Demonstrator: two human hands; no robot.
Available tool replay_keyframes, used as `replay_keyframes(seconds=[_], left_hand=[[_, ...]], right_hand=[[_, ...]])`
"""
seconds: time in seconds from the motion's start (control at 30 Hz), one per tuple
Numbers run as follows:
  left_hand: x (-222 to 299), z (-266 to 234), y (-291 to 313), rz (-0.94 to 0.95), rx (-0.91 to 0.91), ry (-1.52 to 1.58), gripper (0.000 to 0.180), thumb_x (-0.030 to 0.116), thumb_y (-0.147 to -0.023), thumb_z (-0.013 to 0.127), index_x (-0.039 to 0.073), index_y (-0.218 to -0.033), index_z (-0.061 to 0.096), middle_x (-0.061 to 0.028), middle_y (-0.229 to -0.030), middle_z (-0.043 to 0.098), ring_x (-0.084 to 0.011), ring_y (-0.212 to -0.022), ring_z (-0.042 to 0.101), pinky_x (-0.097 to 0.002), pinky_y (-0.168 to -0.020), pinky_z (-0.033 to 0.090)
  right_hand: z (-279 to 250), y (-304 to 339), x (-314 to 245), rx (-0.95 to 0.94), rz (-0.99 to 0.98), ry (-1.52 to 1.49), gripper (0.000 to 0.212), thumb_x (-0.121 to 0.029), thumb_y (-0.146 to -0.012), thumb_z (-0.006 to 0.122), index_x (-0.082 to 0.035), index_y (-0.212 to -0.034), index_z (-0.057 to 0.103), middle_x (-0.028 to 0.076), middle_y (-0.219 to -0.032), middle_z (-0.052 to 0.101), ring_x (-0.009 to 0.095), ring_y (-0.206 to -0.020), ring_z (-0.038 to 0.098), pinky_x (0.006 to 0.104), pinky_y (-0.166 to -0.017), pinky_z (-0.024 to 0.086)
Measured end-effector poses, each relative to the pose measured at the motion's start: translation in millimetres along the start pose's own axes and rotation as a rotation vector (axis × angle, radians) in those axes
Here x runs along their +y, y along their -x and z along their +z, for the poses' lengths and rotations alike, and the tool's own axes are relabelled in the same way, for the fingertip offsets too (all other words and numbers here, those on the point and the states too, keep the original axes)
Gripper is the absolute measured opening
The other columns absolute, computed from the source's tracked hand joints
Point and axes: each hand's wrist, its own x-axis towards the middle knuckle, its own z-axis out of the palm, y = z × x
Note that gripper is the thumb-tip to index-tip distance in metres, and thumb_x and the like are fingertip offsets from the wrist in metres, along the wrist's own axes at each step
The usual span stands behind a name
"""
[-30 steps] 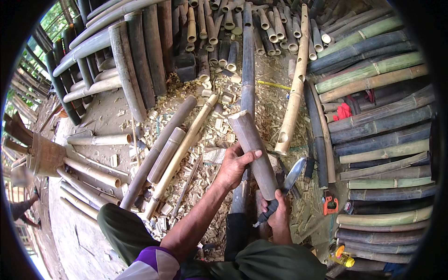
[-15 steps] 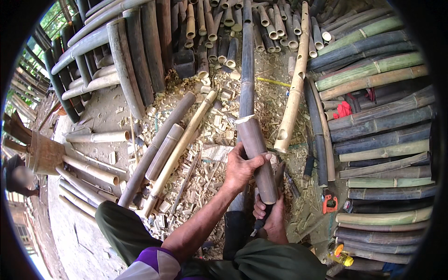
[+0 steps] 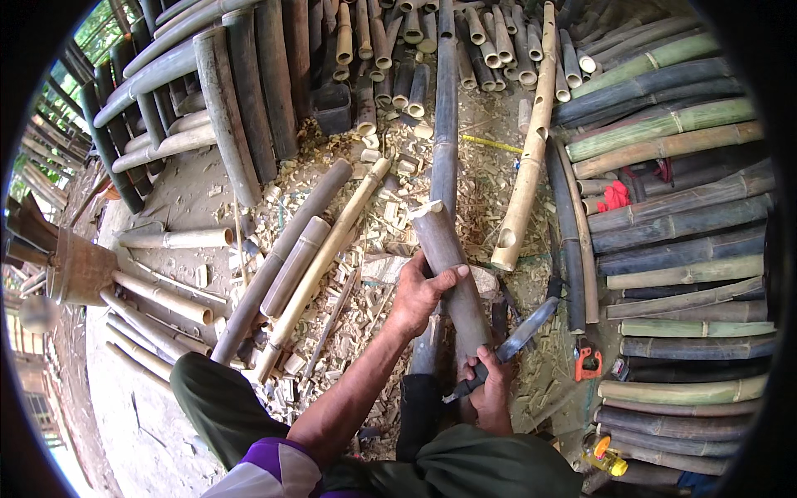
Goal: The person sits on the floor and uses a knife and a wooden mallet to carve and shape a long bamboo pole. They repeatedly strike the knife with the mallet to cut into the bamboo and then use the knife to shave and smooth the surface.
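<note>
My left hand [image 3: 421,296] is wrapped round the middle of a short, thick dark bamboo piece [image 3: 466,319], thumb over its top side. The piece slants, its pale cut far end pointing up and slightly left. At its near end my right hand [image 3: 491,380] is closed on the dark handle of a knife [image 3: 530,326], whose blade points up and right beside the bamboo. Fingers of the right hand also appear to touch the bamboo's lower end. Behind the piece runs a long dark bamboo pole [image 3: 445,141], partly hidden by it.
Pale chips [image 3: 386,217] litter the ground. Loose poles [image 3: 282,257] lie left; a holed pale pole [image 3: 528,183] lies right. Stacked bamboo [image 3: 681,241] fills the right side, with an orange tool [image 3: 588,363] and yellow bottle [image 3: 610,461] nearby. A bamboo rack [image 3: 228,108] stands far left.
The bamboo piece has tilted more to the left at its far end. My right hand has turned, and the knife blade has swung out to the right of the bamboo, into plain sight.
</note>
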Motion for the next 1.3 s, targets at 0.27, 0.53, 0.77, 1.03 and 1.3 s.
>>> replay_keyframes(seconds=[0.27, 0.53, 0.77, 1.03, 1.3], left_hand=[[-8.2, -10.0, -3.4, -0.012, -0.075, 0.046, 0.058, 0.014, -0.087, 0.086, -0.007, -0.132, 0.057, -0.0144, -0.117, 0.07, -0.024, -0.107, 0.068, -0.0398, -0.097, 0.055], [9.2, -4.7, -3.9, -0.045, -0.212, 0.386, 0.054, 0.018, -0.081, 0.087, 0.001, -0.126, 0.062, -0.0105, -0.11, 0.071, -0.0224, -0.102, 0.068, -0.0418, -0.095, 0.056], [34.1, 14.4, 2.4, 0.038, -0.31, 0.163, 0.062, 0.011, -0.07, 0.092, 0.006, -0.123, 0.062, -0.008, -0.105, 0.069, -0.0203, -0.1, 0.069, -0.0404, -0.093, 0.059], [-4.3, 103.9, 91.0, 0.516, -0.431, -0.769, 0.081, 0.009, -0.055, 0.092, 0.011, -0.128, 0.056, -0.0094, -0.121, 0.059, -0.0298, -0.118, 0.058, -0.0477, -0.099, 0.044], [0.3, 99.5, 82.8, 0.723, -0.287, -0.742, 0.08, 0.011, -0.049, 0.088, 0.007, -0.124, 0.059, -0.0099, -0.119, 0.059, -0.0329, -0.11, 0.059, -0.0476, -0.096, 0.043]], right_hand=[[-1.5, -2.7, -5.1, -0.018, -0.076, 0.129, 0.062, -0.008, -0.085, 0.081, -0.005, -0.14, 0.054, 0.002, -0.09, 0.056, 0.012, -0.072, 0.054, 0.0291, -0.054, 0.045], [-28.3, -9.5, -4.1, -0.228, 0.19, -0.104, 0.05, -0.043, -0.101, 0.062, 0.0, -0.126, 0.057, 0.008, -0.084, 0.06, 0.014, -0.058, 0.051, 0.0298, -0.05, 0.042], [-51.8, -17.2, 13.5, -0.059, 0.24, 0.287, 0.035, -0.037, -0.107, 0.054, -0.003, -0.101, 0.062, 0.007, -0.073, 0.06, 0.016, -0.048, 0.05, 0.031, -0.046, 0.041], [-41.7, -25.5, -21.7, -0.221, -0.392, 1.163, 0.032, -0.033, -0.105, 0.059, -0.002, -0.114, 0.062, 0.009, -0.088, 0.065, 0.016, -0.066, 0.059, 0.0311, -0.058, 0.049], [18.5, -64.6, -66.7, -0.61, -0.523, 1.647, 0.032, -0.031, -0.104, 0.061, -0.002, -0.117, 0.062, 0.008, -0.094, 0.065, 0.016, -0.076, 0.06, 0.0316, -0.066, 0.05]])
